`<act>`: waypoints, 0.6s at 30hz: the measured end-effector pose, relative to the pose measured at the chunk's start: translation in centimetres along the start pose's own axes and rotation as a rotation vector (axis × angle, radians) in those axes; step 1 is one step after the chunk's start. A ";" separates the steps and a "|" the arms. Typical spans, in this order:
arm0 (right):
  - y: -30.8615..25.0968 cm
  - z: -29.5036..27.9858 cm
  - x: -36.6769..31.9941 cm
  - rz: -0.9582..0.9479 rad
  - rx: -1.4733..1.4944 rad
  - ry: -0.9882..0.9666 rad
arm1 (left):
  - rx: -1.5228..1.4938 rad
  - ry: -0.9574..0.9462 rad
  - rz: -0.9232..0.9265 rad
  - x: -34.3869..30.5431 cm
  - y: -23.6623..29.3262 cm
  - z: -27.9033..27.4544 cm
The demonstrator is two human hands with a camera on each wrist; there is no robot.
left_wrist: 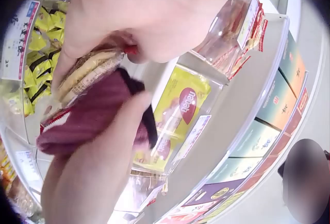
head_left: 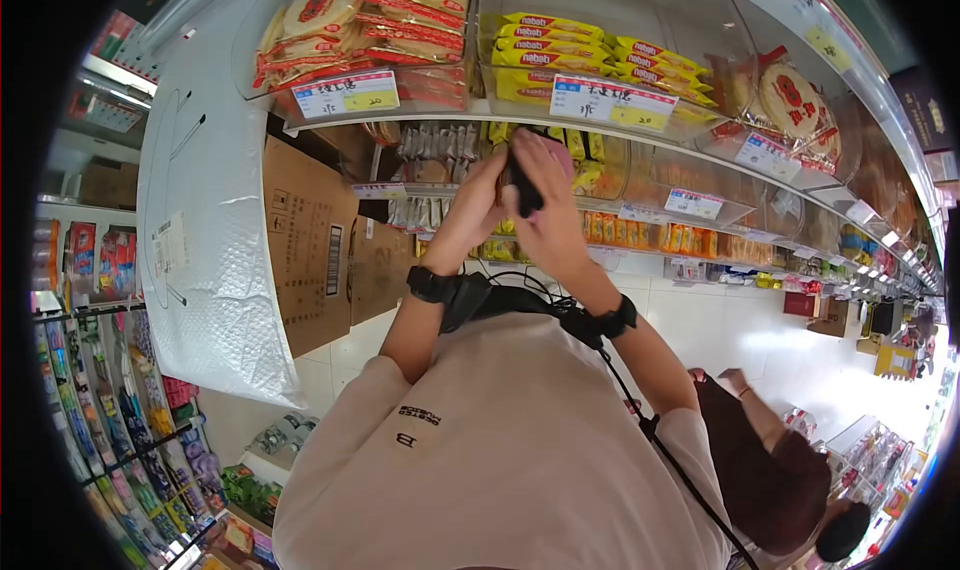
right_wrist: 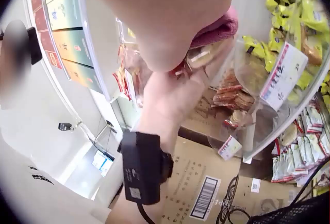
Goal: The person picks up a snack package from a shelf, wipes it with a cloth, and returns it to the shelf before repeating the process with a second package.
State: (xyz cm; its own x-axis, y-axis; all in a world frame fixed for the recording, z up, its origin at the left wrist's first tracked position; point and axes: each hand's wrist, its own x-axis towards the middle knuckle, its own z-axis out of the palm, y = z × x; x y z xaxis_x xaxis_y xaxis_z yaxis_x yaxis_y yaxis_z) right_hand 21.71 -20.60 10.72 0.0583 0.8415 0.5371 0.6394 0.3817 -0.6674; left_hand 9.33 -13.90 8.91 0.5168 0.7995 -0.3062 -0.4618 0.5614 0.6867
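Both hands meet in front of the snack shelf in the head view. My left hand [head_left: 478, 202] grips a clear-wrapped pack of round, flat biscuits with red print [left_wrist: 88, 74]; its fingers curl over the pack's edge in the left wrist view. A folded purple cloth with a black edge [left_wrist: 93, 113] lies against the pack's other side. My right hand [head_left: 552, 205] holds this cloth, with the thumb across its black edge. From the right wrist, the cloth [right_wrist: 219, 28] shows above the pack, and the right palm hides much of both.
Clear shelf bins hold yellow nabati packs [head_left: 550, 55] and red-printed biscuit packs [head_left: 325, 10], with price tags [head_left: 345, 95] along the front. Cardboard boxes [head_left: 305, 240] and a silvery padded sheet [head_left: 215, 270] stand to the left. A person in dark clothing [head_left: 760, 470] is behind at the right.
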 end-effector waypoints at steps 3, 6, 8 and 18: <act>-0.1 1.0 -0.1 -0.077 -0.134 -0.076 | -0.055 0.027 0.054 1.1 -0.4 -1.3; 0.8 0.6 -0.8 -0.117 -0.092 -0.176 | -0.125 0.106 0.048 0.7 0.6 -1.2; 1.0 0.3 -0.8 -0.117 -0.066 -0.172 | -0.158 0.116 0.044 0.5 0.9 -1.0; 2.4 0.4 2.1 0.005 -0.016 -0.081 | -0.019 -0.084 -0.043 0.0 0.3 1.7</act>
State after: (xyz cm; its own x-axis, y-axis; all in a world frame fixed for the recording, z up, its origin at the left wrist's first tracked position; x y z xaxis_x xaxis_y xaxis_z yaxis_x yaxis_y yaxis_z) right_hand 23.02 -17.75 10.05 -0.0008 0.8718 0.4898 0.6512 0.3721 -0.6614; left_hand 10.47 -14.11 10.22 0.5948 0.7542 -0.2783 -0.4508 0.5995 0.6613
